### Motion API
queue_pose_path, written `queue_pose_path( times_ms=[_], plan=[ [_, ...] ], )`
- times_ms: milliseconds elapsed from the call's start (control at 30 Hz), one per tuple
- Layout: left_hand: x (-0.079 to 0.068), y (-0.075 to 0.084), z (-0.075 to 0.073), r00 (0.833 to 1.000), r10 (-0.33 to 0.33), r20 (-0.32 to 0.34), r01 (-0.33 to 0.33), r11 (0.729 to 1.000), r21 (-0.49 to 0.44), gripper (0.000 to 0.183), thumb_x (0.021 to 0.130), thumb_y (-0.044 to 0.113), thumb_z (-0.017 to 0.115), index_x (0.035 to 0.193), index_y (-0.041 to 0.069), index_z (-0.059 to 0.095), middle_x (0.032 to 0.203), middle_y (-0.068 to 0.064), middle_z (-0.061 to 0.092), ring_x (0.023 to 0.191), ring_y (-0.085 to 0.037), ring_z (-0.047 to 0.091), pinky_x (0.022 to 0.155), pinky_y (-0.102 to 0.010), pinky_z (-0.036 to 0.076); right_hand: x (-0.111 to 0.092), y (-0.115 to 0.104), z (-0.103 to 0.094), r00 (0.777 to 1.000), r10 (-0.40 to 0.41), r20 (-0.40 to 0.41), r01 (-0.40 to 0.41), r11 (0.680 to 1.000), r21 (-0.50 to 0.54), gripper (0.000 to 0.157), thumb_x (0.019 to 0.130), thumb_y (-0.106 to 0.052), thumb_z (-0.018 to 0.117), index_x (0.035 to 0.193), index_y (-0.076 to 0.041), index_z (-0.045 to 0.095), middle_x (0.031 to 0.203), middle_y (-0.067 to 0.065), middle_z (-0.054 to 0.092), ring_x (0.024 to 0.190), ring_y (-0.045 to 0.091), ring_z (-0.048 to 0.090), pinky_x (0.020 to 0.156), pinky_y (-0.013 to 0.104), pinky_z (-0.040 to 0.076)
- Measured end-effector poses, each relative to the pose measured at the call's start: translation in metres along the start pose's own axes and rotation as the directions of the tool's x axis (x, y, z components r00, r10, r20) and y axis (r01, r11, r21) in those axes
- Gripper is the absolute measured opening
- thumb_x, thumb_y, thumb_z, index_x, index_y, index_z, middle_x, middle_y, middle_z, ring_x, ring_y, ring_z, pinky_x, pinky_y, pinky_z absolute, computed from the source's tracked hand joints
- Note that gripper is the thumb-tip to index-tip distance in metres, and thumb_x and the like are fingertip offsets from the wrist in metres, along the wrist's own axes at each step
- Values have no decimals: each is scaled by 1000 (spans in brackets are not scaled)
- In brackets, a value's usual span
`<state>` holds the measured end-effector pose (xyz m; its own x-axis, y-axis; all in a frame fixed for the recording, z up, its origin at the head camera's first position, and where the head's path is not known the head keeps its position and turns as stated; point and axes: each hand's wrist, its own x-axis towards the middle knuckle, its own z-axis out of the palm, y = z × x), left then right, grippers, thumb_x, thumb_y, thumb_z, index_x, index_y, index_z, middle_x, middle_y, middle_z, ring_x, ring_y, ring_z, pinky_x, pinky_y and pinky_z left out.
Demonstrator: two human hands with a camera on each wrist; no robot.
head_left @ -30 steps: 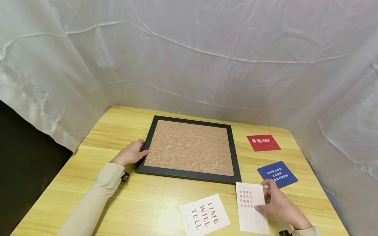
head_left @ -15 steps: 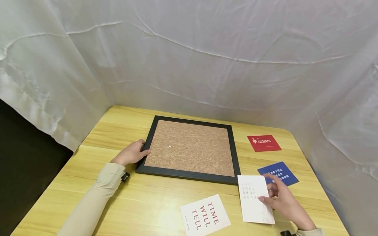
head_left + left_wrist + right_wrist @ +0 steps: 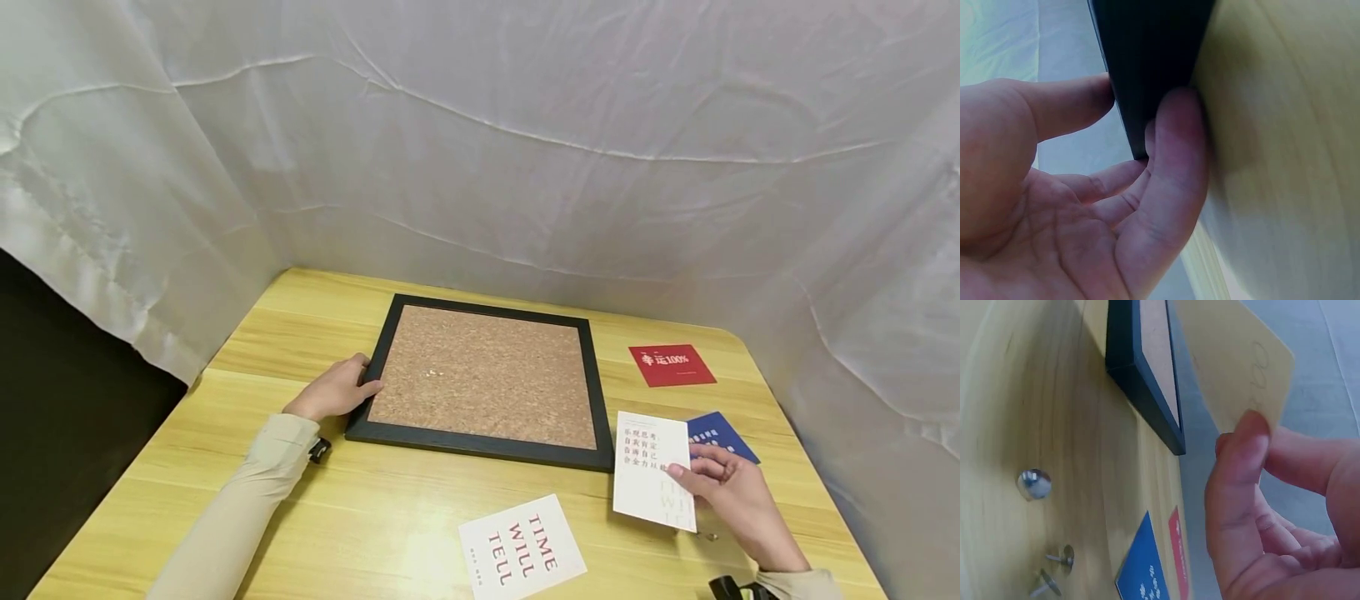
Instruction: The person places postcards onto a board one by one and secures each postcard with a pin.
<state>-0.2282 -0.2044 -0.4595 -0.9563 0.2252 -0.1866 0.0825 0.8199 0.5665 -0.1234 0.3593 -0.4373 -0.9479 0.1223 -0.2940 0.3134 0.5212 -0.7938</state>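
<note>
Cork board in a black rectangular frame (image 3: pixel 483 375), on pale wooden bench (image 3: pixel 360 508), is gripped at left side by fingers of the left hand (image 3: pixel 333 391). White rectangular card with reddish print (image 3: pixel 647 483) is pinched between thumb and fingers of the right hand (image 3: pixel 738 497), held above the bench beside the frame's near right corner; blue rectangular card (image 3: pixel 723 435) is partly hidden behind it.

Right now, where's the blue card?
Head view, right side: the blue card lies on the table, nearer the person than the red card, partly hidden behind the white card in the right hand.
</note>
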Motion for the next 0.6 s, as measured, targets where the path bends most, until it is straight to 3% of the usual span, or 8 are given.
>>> queue_pose_path(
  times_ms=[333,600],
  plan=[
    [0,0,0,1000,0,3,0,1000,1,56,107,28,56,145,-12,42,138,-34,59,123,-42,63,100,-57,52,8,-1,1,999,-19,-37,24,990,140,68,101,-28,68,149,10,39,85,-24,72,79,-3,67,68,24,59],
    [-1,2,-1,1000,-2,2,2,1000,-3,56,108,27,55,145,-12,42,138,-34,59,122,-42,63,101,-57,52,17,-8,1,1000,-10,16,6,980,200,70,104,-30,64,153,11,34,92,-25,72,87,-3,69,76,22,61]
  ],
)
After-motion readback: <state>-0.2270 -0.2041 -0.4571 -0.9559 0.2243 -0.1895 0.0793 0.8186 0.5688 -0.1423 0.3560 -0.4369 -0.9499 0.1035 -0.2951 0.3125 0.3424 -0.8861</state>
